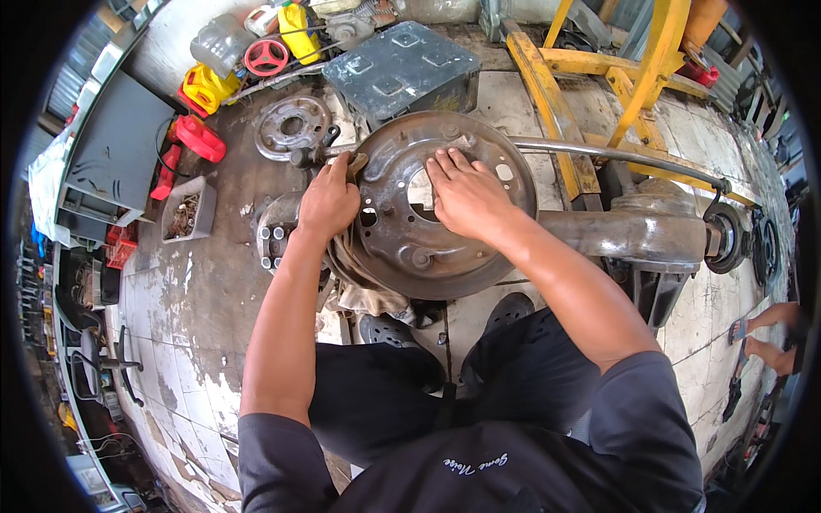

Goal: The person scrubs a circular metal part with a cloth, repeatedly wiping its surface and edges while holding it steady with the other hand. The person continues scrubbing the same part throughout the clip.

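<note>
Right hand (469, 195) flat, fingers together, on round brown metal plate (393, 235); left hand (330, 198) at rim, can't tell grip. Uneven pressure could tip plate, trapping fingers.

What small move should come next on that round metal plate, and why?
Perhaps slide the right hand to the right rim of the plate: it lies flat by the central opening, while the left hand is at the left side, so opposite sides could then be steadied.

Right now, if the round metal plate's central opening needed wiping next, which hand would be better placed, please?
Probably the right hand: it partly covers that opening, while the left hand is at the left edge of the plate.
</note>
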Motion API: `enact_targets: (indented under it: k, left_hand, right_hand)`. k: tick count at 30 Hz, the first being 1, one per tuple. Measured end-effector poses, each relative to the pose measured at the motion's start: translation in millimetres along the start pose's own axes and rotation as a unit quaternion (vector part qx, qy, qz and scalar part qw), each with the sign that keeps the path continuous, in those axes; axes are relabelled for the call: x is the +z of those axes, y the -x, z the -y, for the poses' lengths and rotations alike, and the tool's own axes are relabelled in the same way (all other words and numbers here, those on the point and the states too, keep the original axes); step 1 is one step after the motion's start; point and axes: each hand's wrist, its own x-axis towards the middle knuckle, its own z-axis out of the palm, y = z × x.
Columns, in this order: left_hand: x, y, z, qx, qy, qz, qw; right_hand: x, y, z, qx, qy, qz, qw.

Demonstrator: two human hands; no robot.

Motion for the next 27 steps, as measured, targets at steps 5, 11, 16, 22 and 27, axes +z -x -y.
enact_targets:
  k: [5, 11, 16, 22, 27]
  left_hand:
    - [0.5, 0.0, -2.9, 0.007, -0.011, 0.003, 1.0]
    - [2.6, 2.4, -2.0, 0.012, -0.028, -0.009, 1.0]
    - [6.0, 0.7, 0.8, 0.001, -0.026, -0.01, 1.0]
    - [5.7, 2.0, -1.7, -0.01, -0.015, -0.004, 1.0]
    - [0.7, 0.2, 1.1, -0.012, 0.001, 0.022, 1.0]
  right_hand:
    - [-5.0, -2.5, 5.6, 0.028, 0.009, 0.024, 0.999]
    - [-3.3, -10.7, 14.1, 0.044, 0.048, 0.046, 0.997]
    - [-3.5, -16.3, 20.2, -0.024, -0.001, 0.066, 0.998]
    - [-3.6, -24.9, 17.3, -0.021, 0.016, 0.061, 0.998]
    - [-9.2, -28.1, 25.6, -0.064, -0.014, 0.118, 0.991]
